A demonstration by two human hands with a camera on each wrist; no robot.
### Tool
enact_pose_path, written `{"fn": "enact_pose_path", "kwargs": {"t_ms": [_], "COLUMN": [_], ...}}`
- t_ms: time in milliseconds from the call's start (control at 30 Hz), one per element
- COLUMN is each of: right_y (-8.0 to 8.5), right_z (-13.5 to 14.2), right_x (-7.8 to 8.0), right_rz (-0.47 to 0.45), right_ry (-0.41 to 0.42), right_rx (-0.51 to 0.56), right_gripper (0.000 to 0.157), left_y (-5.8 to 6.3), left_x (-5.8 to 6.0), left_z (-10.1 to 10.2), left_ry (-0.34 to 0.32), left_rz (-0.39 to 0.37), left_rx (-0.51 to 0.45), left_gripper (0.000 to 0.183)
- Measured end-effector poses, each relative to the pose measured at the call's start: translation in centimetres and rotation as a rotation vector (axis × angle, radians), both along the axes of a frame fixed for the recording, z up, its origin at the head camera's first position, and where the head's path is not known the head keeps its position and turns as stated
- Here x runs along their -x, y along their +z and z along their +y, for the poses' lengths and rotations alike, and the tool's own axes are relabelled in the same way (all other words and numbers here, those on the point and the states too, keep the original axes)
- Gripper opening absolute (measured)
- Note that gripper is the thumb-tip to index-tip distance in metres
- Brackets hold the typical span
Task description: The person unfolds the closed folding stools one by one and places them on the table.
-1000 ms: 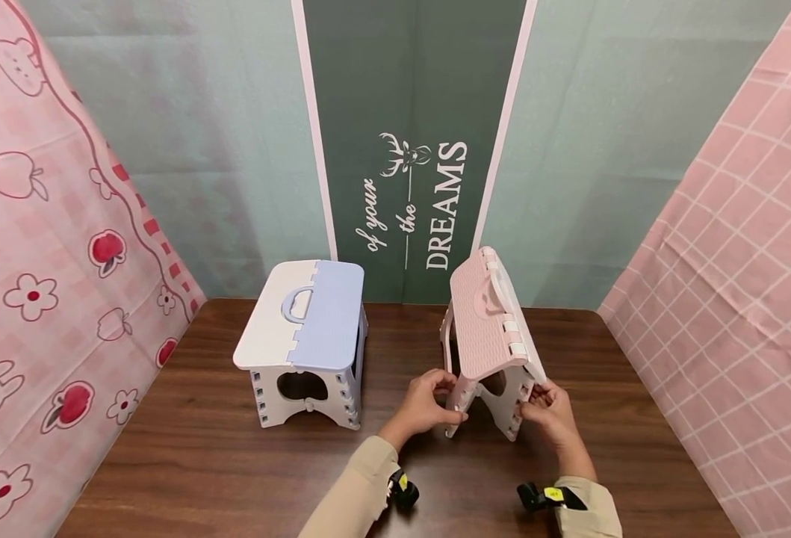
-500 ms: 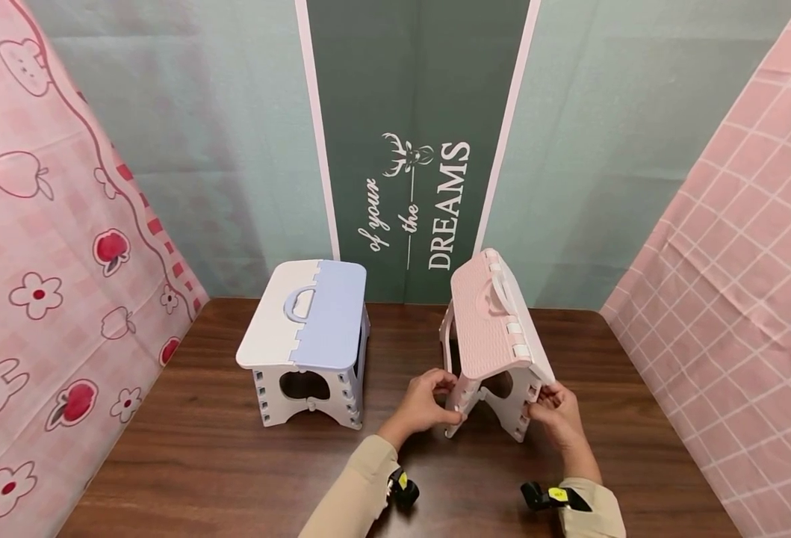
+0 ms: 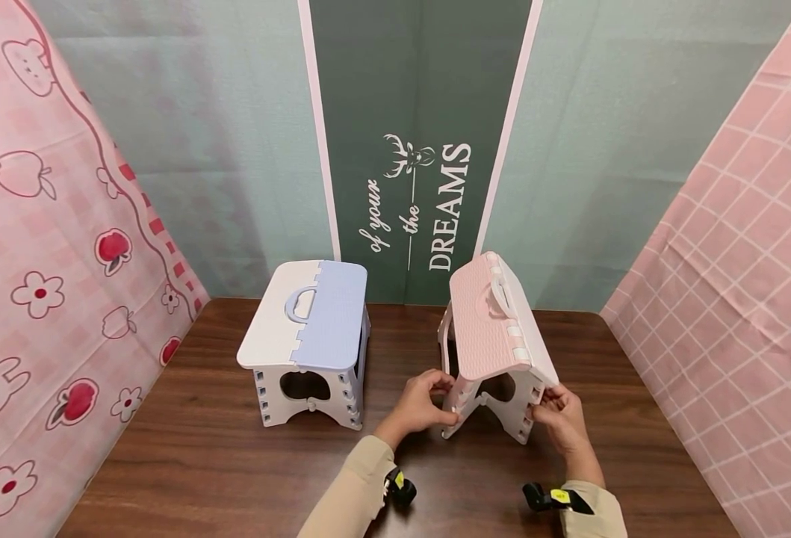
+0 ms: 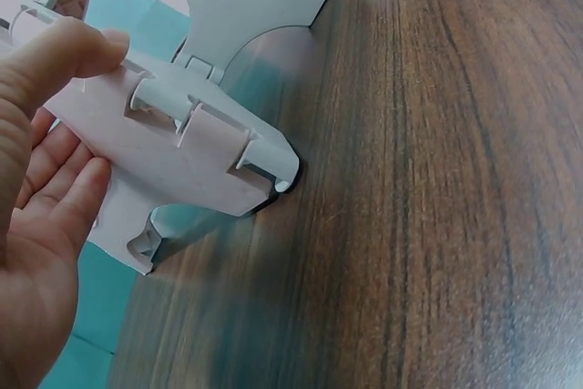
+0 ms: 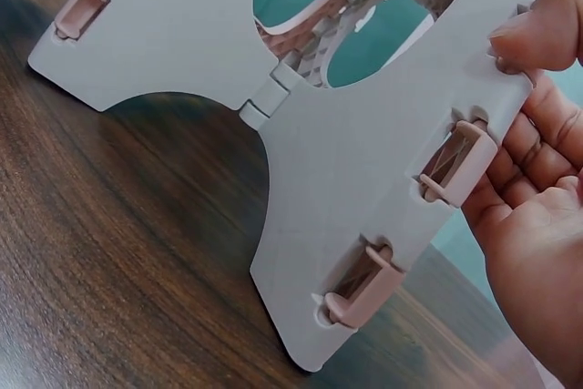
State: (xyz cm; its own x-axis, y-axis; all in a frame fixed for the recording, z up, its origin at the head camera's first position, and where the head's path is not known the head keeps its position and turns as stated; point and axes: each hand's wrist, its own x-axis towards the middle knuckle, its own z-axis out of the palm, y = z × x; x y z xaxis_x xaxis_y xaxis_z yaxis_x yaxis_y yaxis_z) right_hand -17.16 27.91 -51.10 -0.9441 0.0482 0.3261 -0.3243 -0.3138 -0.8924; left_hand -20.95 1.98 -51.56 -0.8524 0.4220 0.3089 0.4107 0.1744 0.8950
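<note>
A pink and white folding stool [image 3: 485, 321] stands on the table, partly unfolded, its two top halves sloping down from a raised middle seam like a roof. My left hand [image 3: 422, 403] grips its left leg edge, thumb in front and fingers behind, as the left wrist view shows on the pink leg panel [image 4: 137, 134]. On the other side my right hand [image 3: 563, 422] pinches the right leg edge just under the white top half. In the right wrist view the white end panel [image 5: 337, 161] is bent at its middle hinge [image 5: 271, 96].
Left of it stands a blue and white folding stool [image 3: 308, 314], fully unfolded with a flat top. Both are on a brown wooden table [image 3: 234, 471]. A green printed cloth [image 3: 415, 75] hangs behind, with pink cloths [image 3: 745, 246] at both sides.
The pink stool has spread wider. Its right legs and white top half have moved right with my right hand, while my left hand has shifted slightly left.
</note>
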Motion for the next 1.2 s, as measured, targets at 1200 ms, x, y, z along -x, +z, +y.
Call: {"fn": "enact_pose_path", "kwargs": {"t_ms": [1200], "right_y": [-0.4], "right_z": [0.3], "right_x": [-0.8], "right_rz": [-0.012], "right_ry": [-0.007], "right_rx": [0.023], "right_gripper": [0.047], "left_y": [0.2], "left_x": [-0.6], "left_z": [-0.4], "left_ry": [-0.002], "left_rz": [0.024], "left_rx": [0.043], "left_gripper": [0.051]}}
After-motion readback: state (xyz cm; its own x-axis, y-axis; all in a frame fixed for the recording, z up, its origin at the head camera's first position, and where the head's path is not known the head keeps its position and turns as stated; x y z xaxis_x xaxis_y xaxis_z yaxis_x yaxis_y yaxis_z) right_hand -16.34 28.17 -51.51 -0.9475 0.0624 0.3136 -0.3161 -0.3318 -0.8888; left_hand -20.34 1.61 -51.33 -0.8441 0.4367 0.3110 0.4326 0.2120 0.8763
